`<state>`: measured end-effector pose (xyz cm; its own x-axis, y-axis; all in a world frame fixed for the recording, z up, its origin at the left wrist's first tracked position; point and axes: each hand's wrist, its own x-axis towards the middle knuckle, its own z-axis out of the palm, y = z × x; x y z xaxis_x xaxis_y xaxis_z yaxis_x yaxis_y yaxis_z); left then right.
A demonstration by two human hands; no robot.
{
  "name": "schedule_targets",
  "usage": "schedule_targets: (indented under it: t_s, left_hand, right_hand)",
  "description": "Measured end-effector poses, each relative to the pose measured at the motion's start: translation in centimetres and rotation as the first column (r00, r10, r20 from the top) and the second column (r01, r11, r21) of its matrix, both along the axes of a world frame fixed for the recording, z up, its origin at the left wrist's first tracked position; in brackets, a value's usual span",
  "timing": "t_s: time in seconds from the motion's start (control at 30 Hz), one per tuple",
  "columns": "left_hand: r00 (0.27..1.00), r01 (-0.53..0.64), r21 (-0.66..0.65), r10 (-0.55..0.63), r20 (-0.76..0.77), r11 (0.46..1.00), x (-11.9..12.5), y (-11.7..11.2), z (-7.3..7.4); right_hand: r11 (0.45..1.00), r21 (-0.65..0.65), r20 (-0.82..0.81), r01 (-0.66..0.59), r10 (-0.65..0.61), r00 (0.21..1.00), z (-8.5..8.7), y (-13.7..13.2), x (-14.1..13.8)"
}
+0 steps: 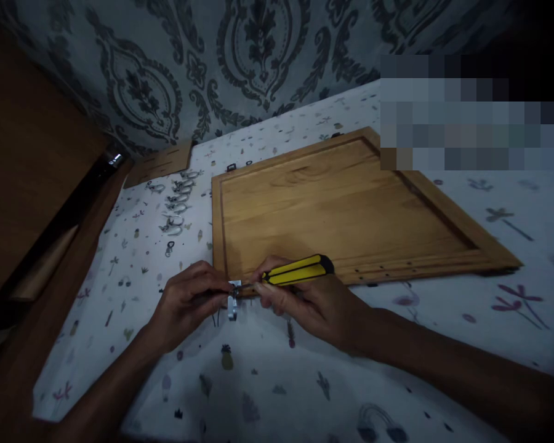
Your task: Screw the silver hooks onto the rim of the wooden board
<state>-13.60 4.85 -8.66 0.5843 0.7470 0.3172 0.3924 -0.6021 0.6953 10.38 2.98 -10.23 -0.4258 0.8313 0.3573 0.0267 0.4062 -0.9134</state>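
A wooden board with a raised frame lies flat on a patterned white sheet. At its near left corner my left hand pinches a small metal hook against the board's edge. My right hand is closed round a yellow and black screwdriver, whose tip points left into the hook. Both hands sit close together at that corner.
Several metal hooks lie in a row on the sheet left of the board, beside a brown card. A wooden cabinet side stands at the left. Patterned wallpaper rises behind.
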Motion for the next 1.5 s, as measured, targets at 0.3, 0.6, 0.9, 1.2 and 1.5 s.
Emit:
schedule_targets:
  t_s: [0.3,0.6,0.9,1.2,1.5]
  left_hand:
    - [1.0,-0.008,-0.053,0.009,0.008,0.999,0.0,0.09,0.27]
    - [1.0,-0.001,-0.043,0.002,0.021,0.999,-0.05,0.12,0.2]
    - [1.0,0.013,-0.008,-0.013,0.008,1.0,0.05,0.14,0.01]
    - [1.0,0.007,0.018,-0.008,0.023,1.0,0.12,0.16,-0.1]
    - [1.0,0.006,-0.011,-0.006,0.013,1.0,0.17,0.13,0.24]
  right_hand:
    - [1.0,0.026,-0.024,-0.002,0.002,1.0,-0.2,0.07,-0.05]
    - [0.998,0.055,-0.004,0.003,-0.003,1.0,-0.14,0.05,0.04]
    - [0.999,0.051,-0.009,0.001,0.0,1.0,-0.16,0.04,0.01]
    - [1.0,0.021,-0.001,0.002,-0.002,1.0,-0.22,0.03,0.01]
    - [1.0,0.031,-0.018,0.001,0.0,1.0,-0.14,0.04,0.03]
